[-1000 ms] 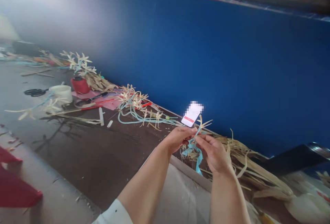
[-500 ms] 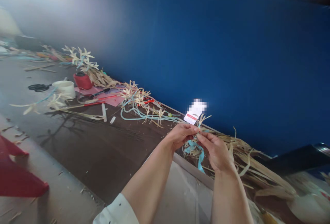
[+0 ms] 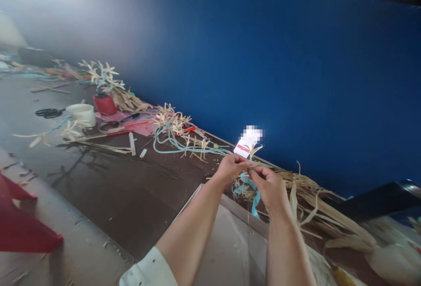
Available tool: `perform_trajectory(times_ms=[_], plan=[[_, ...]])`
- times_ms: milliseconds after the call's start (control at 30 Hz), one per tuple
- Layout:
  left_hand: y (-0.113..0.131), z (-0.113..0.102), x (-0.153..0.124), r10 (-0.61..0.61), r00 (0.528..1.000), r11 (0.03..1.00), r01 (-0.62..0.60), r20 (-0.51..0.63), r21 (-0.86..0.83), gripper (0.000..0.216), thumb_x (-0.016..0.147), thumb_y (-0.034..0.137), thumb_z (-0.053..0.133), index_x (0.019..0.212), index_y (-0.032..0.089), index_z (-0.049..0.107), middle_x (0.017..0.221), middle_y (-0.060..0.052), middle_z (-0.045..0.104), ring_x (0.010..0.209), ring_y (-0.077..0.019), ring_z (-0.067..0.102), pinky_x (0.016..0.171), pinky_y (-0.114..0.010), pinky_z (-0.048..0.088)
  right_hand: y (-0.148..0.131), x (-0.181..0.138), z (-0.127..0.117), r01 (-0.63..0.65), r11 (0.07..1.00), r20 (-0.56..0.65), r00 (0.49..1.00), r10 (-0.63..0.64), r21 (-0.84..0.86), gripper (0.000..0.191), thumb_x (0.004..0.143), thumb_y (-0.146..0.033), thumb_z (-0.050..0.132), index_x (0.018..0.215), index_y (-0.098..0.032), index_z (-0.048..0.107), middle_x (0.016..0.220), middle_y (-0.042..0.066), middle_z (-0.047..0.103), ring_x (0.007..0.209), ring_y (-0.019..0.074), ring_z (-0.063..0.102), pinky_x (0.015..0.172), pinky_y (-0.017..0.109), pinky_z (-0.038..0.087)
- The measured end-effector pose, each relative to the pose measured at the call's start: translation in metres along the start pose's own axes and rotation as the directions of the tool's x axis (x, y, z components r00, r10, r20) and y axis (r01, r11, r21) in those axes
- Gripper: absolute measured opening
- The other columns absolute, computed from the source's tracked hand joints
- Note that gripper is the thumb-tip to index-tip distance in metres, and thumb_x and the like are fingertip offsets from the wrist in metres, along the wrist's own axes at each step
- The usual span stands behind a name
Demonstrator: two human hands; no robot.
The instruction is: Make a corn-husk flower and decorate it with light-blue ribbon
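Note:
Both hands meet over the right part of the dark table [image 3: 141, 198]. My left hand [image 3: 232, 169] is closed, its fingertips pinching a small pale husk flower [image 3: 255, 151] at its base. Close against it, my right hand [image 3: 270, 188] pinches the same base, with thumb and forefinger together. The flower stands upright, petals above the fingers. Beneath the hands hangs a light-blue ribbon [image 3: 255, 205]; whether it joins the flower is hidden by the fingers. A lit white screen or card [image 3: 241, 149], partly blurred out, stands just behind the flower.
Pale husk flowers [image 3: 174, 121] and blue-wrapped stems [image 3: 177, 149] lie left of the hands. Farther left are a red spool [image 3: 105, 105], a white tape roll [image 3: 82, 114] and black scissors [image 3: 49, 112]. Dried husks [image 3: 315, 194] spread to the right. A blue wall [image 3: 279, 66] rises behind.
Both hands and the flower have shifted slightly to the left. The flower's petals look narrower and turned. The right hand has tipped a little, with its fingertips still against the left hand's.

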State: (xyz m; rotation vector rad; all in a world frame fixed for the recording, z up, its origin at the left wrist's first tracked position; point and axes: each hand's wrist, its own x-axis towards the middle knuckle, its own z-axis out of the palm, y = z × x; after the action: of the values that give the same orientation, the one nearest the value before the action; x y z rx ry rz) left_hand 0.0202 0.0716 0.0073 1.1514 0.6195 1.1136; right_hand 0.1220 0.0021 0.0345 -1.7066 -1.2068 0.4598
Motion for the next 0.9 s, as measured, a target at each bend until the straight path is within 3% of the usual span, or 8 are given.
perform_trajectory(times_ms=[333, 633, 900], plan=[[0.001, 0.0, 0.001, -0.025, 1.0, 0.998, 0.025, -0.008, -0.053, 0.032, 0.056, 0.038, 0.071, 0.073, 0.012, 0.063, 0.064, 0.0, 0.056, 0.058, -0.0079, 0.047, 0.058, -0.022, 0.036, 0.007, 0.004, 0.001, 0.06, 0.982, -0.075, 0.994, -0.075, -0.181, 0.034, 0.066, -0.048, 0.061, 0.077, -0.017, 0.069, 0.061, 0.002, 0.063, 0.057, 0.0162, 0.054, 0.055, 0.026, 0.038], [0.0, 0.003, 0.001, 0.133, 0.985, 0.952, -0.095, -0.111, 0.29, 0.016, 0.066, 0.029, 0.063, 0.068, 0.014, 0.064, 0.063, 0.0, 0.059, 0.06, -0.0093, 0.05, 0.057, -0.02, 0.038, 0.01, 0.005, 0.006, 0.115, 0.95, -0.101, 0.984, -0.15, -0.29, 0.034, 0.067, -0.05, 0.059, 0.077, -0.019, 0.07, 0.066, 0.005, 0.066, 0.06, 0.0188, 0.057, 0.059, 0.028, 0.039], [-0.009, 0.002, 0.004, 0.183, 0.972, 0.917, -0.114, -0.149, 0.381, 0.013, 0.07, 0.029, 0.06, 0.07, 0.016, 0.062, 0.063, 0.002, 0.06, 0.059, -0.0086, 0.05, 0.056, -0.02, 0.037, 0.011, 0.004, 0.011, 0.19, 0.923, -0.148, 0.957, -0.25, -0.334, 0.027, 0.07, -0.044, 0.058, 0.08, -0.022, 0.069, 0.078, 0.004, 0.066, 0.067, 0.0176, 0.058, 0.064, 0.027, 0.04]])
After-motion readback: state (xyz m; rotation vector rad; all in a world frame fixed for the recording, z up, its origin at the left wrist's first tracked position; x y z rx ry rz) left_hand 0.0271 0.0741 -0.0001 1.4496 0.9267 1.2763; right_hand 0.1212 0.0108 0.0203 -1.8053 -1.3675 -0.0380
